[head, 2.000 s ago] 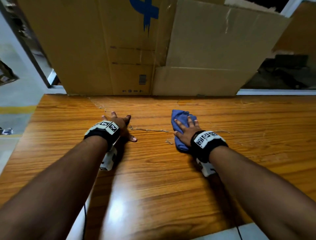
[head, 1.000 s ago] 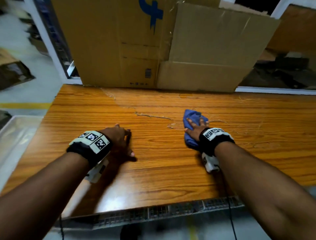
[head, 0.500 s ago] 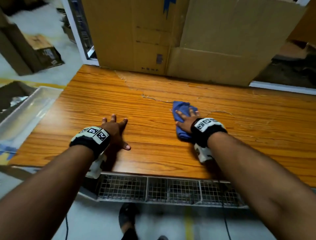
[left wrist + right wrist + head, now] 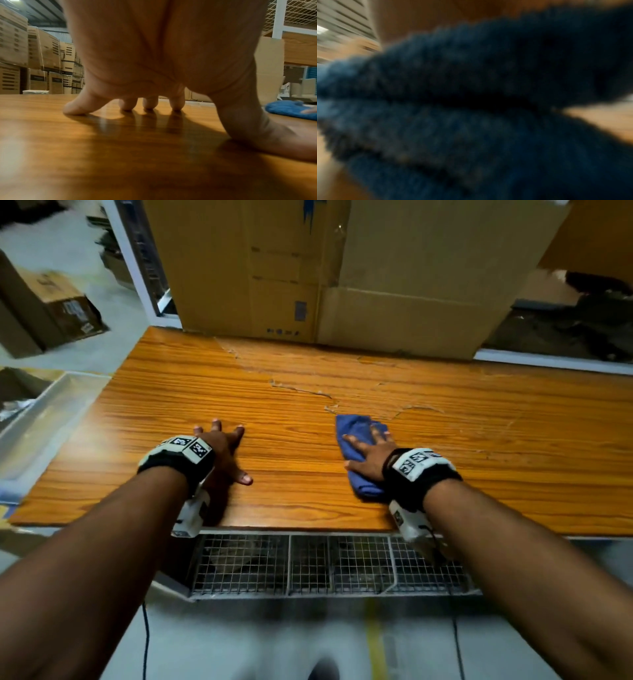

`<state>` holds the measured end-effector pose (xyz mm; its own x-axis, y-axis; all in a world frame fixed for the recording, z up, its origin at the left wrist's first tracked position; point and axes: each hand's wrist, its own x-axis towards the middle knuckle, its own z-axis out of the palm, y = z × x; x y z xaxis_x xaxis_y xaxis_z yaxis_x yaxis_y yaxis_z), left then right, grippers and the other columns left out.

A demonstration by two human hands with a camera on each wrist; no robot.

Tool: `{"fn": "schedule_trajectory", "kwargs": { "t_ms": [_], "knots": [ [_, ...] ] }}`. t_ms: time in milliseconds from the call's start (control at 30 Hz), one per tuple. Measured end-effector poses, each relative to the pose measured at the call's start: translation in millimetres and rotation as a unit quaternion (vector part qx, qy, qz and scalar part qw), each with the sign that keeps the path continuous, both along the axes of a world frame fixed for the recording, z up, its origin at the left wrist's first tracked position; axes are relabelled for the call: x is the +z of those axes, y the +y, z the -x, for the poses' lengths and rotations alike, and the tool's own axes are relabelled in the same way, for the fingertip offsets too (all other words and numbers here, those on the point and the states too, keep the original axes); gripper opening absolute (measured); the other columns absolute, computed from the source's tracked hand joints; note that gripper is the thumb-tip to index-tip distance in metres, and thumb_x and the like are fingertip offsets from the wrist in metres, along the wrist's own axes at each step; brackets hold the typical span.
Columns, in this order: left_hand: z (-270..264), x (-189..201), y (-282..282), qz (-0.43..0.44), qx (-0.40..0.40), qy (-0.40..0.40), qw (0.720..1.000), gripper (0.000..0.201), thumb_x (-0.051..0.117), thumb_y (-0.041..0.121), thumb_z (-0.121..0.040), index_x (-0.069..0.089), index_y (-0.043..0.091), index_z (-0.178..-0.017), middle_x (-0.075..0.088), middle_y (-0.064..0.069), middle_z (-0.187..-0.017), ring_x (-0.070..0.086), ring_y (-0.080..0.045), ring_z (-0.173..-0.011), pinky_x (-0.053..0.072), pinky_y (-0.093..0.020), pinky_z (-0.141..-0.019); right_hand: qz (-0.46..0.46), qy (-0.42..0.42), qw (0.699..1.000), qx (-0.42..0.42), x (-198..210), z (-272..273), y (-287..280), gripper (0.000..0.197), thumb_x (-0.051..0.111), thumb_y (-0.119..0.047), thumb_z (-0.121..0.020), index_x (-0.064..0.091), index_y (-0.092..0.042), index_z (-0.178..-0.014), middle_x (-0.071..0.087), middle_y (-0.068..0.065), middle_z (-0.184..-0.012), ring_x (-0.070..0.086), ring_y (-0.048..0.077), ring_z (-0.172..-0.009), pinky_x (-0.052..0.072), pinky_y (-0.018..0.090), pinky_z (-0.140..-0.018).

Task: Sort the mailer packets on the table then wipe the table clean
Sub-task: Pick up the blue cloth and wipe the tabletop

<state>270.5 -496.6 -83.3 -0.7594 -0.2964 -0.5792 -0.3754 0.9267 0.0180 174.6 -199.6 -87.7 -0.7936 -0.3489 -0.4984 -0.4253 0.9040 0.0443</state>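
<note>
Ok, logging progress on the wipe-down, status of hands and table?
Left hand braced on table, fingers spread. Right hand pressing blue cloth flat. No packets on tabletop. Path clear.

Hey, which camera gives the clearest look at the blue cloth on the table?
The head view: the blue cloth lies bunched on the table under the right hand, outline visible. The left wrist view catches only its edge at far right. The right wrist view is filled with blurred, dark cloth.
</note>
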Motion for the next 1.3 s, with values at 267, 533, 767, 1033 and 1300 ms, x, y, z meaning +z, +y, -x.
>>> {"fn": "schedule_trajectory", "kwargs": {
  "t_ms": [267,533,767,1033,1300],
  "knots": [
    [2,5,4,-0.011,0.007,-0.013,1.0,0.126,0.076,0.064,-0.063,-0.01,0.037,-0.151,-0.025,-0.013,-0.156,-0.015,-0.05,-0.14,0.012,-0.061,-0.112,0.007,0.006,0.998,-0.057,-10,-26,-16,0.068,0.03,-0.064,-0.094,-0.005,-0.045,-0.15,-0.024,0.009,-0.157,-0.02,0.039,-0.143,-0.009,0.052,-0.116],
    [-2,-1,2,0.004,-0.007,0.006,1.0,0.126,0.073,0.069,-0.061,-0.01,0.037,-0.151,-0.022,-0.014,-0.156,-0.011,-0.05,-0.14,0.012,-0.062,-0.113,0.051,-0.018,0.998,0.025,-20,-76,-61,0.067,0.033,-0.064,-0.092,-0.002,-0.051,-0.147,-0.022,0.006,-0.158,-0.021,0.035,-0.144,-0.006,0.05,-0.118],
    [-17,18,14,0.004,-0.015,0.037,0.999,0.111,0.073,0.063,-0.068,0.011,0.03,-0.153,-0.003,-0.02,-0.159,0.003,-0.049,-0.142,0.019,-0.057,-0.114,0.027,0.002,0.99,-0.14,-14,-69,-6,0.068,0.031,-0.064,-0.093,-0.005,-0.048,-0.148,-0.025,0.009,-0.157,-0.022,0.042,-0.142,-0.005,0.056,-0.116],
    [-70,6,47,-0.055,-0.068,0.101,0.991,0.078,0.061,0.066,-0.078,0.036,0.031,-0.143,0.015,-0.022,-0.156,0.016,-0.04,-0.143,0.018,-0.063,-0.111,0.054,0.008,0.998,0.018,-15,-118,-25,0.063,0.027,-0.063,-0.095,-0.003,-0.048,-0.149,-0.024,0.003,-0.156,-0.023,0.032,-0.143,-0.015,0.047,-0.115],
    [-72,-4,50,-0.04,-0.079,0.082,0.993,0.089,0.057,0.069,-0.078,0.014,0.04,-0.15,-0.012,-0.014,-0.159,-0.01,-0.044,-0.143,0.004,-0.075,-0.103,0.023,0.013,0.981,-0.19,-9,-102,28,0.063,0.027,-0.06,-0.096,-0.004,-0.045,-0.15,-0.024,0.013,-0.156,-0.019,0.042,-0.143,-0.008,0.054,-0.117]
  ]
}}
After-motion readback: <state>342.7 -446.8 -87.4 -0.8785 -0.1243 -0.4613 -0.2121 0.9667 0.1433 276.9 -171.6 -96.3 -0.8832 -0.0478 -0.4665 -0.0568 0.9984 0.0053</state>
